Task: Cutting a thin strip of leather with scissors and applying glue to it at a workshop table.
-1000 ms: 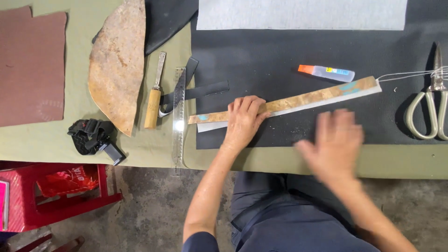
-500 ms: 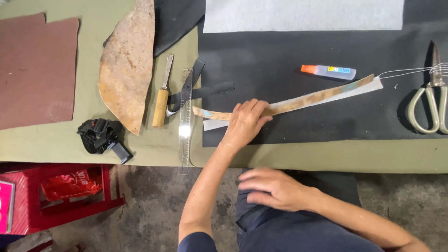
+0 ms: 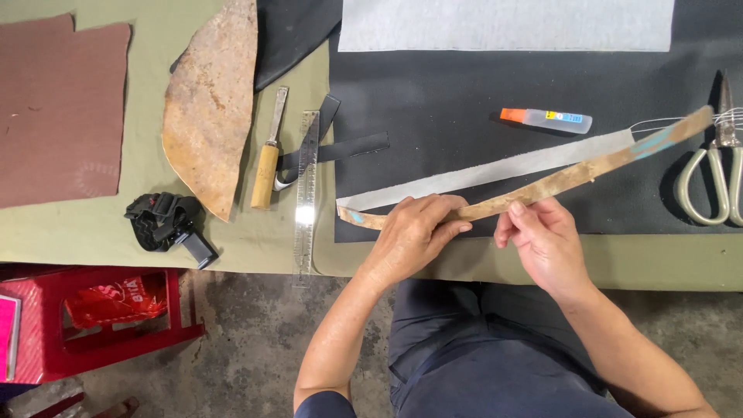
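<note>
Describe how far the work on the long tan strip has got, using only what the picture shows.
Done: a tan strip is cut out, a pale strip beside it. In hand: left hand and right hand grip it, its right end lifted. Left: glue tube and scissors lie untouched.

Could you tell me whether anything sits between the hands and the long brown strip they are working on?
Nothing visible does. The left hand and the right hand both already grip the brown strip directly. The pale grey strip lies just behind it on the dark mat, and the scissors lie near its far end.
</note>
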